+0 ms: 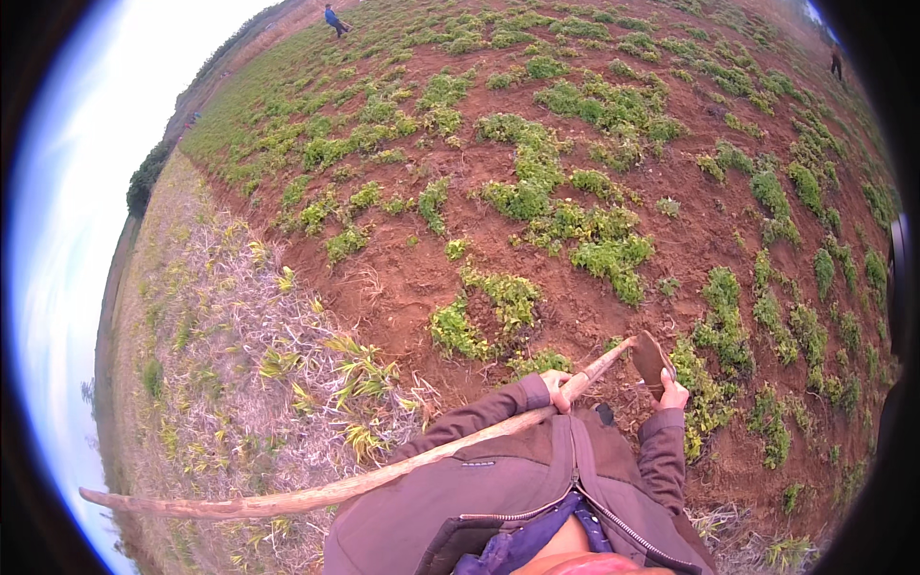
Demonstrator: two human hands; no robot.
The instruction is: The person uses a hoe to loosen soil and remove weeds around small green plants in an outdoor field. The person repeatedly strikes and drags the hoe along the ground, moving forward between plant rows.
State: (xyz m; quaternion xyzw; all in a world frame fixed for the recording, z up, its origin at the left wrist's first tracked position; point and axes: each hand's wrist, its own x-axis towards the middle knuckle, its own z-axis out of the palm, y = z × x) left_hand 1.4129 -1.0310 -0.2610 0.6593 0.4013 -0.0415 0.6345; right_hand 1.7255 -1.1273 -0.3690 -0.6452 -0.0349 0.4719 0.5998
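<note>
A hoe lies slantwise across the front of my body, its long wooden handle (345,489) running out past my left side. My left hand (557,389) grips that handle a little below the head. At the upper right end is the metal hoe blade (649,363), brown like the soil. The lower edge of the blade is held by my right hand (672,393), with some fingers hidden behind it. Both hands are in front of my waist, above red soil (410,309) and a low green leafy plant (543,361).
Patchy rows of leafy plants (532,172) cover the red field ahead and to the right. Dry grass (237,374) borders it on the left. One person in blue (333,20) stands far off at the top; another person (836,62) is distant at the right.
</note>
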